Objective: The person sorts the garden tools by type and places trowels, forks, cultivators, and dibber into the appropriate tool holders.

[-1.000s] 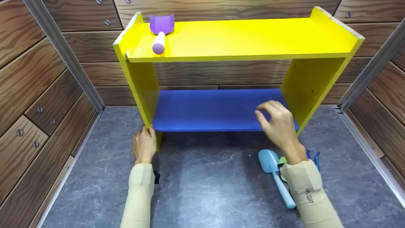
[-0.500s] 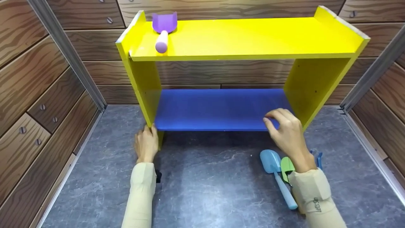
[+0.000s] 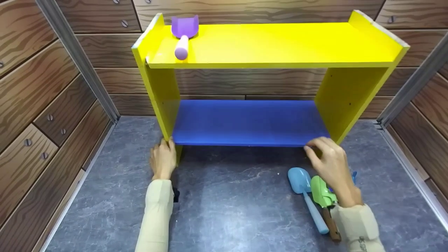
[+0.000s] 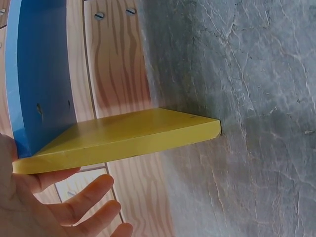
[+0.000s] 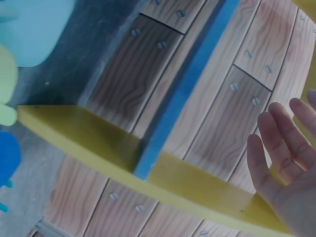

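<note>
Right hand [image 3: 332, 164] lower, tools [image 3: 323, 196] half-hidden

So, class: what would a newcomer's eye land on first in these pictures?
The bright yellow shelf unit with its blue lower board, standing on the grey floor. A purple scoop lies on its top left. The left hand touches its left leg.

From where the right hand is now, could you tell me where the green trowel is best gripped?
Probably by its brown wooden handle, coming from above. The green trowel lies flat on the floor, blade toward the shelf, handle pointing back beside the right hand. The light blue shovel lies close on its left.
</note>
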A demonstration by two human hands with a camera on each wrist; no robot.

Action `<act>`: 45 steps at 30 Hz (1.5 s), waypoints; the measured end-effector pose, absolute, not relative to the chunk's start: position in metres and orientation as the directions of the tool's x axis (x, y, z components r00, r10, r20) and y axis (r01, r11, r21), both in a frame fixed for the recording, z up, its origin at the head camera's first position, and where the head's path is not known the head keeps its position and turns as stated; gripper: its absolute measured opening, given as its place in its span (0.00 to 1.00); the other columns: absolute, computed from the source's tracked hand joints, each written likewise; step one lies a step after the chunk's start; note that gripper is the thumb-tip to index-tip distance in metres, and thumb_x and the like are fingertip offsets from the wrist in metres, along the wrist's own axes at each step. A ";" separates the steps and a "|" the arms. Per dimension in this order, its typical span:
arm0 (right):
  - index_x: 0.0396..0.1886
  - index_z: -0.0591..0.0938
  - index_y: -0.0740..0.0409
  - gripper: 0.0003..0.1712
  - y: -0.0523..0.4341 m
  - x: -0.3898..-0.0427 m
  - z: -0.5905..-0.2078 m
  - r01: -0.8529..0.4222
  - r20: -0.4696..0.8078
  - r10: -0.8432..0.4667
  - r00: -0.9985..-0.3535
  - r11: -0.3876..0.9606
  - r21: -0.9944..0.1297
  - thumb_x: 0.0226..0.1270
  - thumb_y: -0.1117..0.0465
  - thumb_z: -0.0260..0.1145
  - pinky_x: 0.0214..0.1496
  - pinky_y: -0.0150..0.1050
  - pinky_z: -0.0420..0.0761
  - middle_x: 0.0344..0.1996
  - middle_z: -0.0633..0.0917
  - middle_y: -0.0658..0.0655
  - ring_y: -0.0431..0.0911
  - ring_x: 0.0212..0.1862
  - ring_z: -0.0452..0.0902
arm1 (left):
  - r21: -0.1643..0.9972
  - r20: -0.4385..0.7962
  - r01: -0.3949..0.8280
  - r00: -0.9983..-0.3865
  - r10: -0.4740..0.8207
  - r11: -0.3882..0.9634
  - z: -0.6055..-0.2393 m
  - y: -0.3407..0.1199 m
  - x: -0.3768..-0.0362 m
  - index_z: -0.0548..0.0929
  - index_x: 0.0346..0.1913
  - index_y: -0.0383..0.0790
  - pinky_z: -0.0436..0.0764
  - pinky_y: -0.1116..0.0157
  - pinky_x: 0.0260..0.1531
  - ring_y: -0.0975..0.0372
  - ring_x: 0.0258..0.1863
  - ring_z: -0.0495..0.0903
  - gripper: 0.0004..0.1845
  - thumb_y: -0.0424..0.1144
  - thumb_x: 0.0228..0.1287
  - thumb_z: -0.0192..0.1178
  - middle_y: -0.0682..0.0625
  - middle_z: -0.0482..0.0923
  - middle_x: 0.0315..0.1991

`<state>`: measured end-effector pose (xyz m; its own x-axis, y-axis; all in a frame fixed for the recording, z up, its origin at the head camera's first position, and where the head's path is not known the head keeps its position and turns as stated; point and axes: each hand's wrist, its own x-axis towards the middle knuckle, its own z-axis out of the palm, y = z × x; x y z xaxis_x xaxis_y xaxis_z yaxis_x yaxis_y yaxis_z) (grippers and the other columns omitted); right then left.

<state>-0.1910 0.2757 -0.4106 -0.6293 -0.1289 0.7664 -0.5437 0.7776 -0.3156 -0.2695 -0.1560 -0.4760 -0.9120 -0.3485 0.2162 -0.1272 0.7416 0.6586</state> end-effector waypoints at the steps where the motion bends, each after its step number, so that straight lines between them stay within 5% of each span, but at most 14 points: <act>1: 0.30 0.86 0.65 0.04 0.277 -0.190 -0.413 -0.539 0.764 -0.126 -0.633 0.780 -0.318 0.58 0.75 0.72 0.41 0.41 0.74 0.31 0.86 0.59 0.54 0.35 0.82 | 0.656 0.223 -0.122 -0.912 -0.345 0.745 -0.477 -0.156 -0.270 0.79 0.53 0.28 0.72 0.39 0.50 0.33 0.49 0.75 0.26 0.51 0.81 0.43 0.27 0.79 0.46; 9: 0.31 0.86 0.65 0.03 0.284 -0.187 -0.418 -0.510 0.733 -0.121 -0.669 0.793 -0.335 0.59 0.75 0.72 0.41 0.42 0.74 0.31 0.86 0.60 0.54 0.36 0.82 | 0.663 0.217 -0.129 -0.910 -0.354 0.737 -0.479 -0.158 -0.268 0.79 0.53 0.28 0.71 0.39 0.51 0.34 0.50 0.75 0.26 0.50 0.81 0.42 0.27 0.78 0.45; 20: 0.31 0.86 0.65 0.04 0.290 -0.173 -0.425 -0.494 0.745 -0.083 -0.661 0.796 -0.350 0.59 0.75 0.73 0.36 0.31 0.70 0.30 0.86 0.57 0.49 0.30 0.79 | 0.669 0.206 -0.131 -0.913 -0.352 0.731 -0.477 -0.155 -0.269 0.79 0.52 0.30 0.71 0.39 0.51 0.34 0.51 0.75 0.26 0.51 0.81 0.43 0.28 0.78 0.45; 38: 0.29 0.86 0.66 0.03 0.319 -0.150 -0.451 -0.372 0.689 -0.018 -0.725 0.852 -0.369 0.57 0.74 0.73 0.40 0.30 0.71 0.29 0.87 0.61 0.56 0.32 0.83 | 0.646 0.208 -0.141 -0.913 -0.351 0.750 -0.476 -0.163 -0.265 0.78 0.55 0.27 0.71 0.39 0.51 0.33 0.50 0.75 0.27 0.51 0.82 0.41 0.27 0.78 0.47; 45: 0.29 0.86 0.67 0.04 0.331 -0.139 -0.459 -0.296 0.666 0.023 -0.745 0.884 -0.361 0.55 0.74 0.74 0.34 0.50 0.76 0.28 0.86 0.62 0.58 0.30 0.83 | 0.655 0.205 -0.124 -0.921 -0.333 0.745 -0.473 -0.157 -0.268 0.78 0.56 0.27 0.70 0.40 0.53 0.33 0.52 0.74 0.28 0.51 0.81 0.41 0.27 0.78 0.48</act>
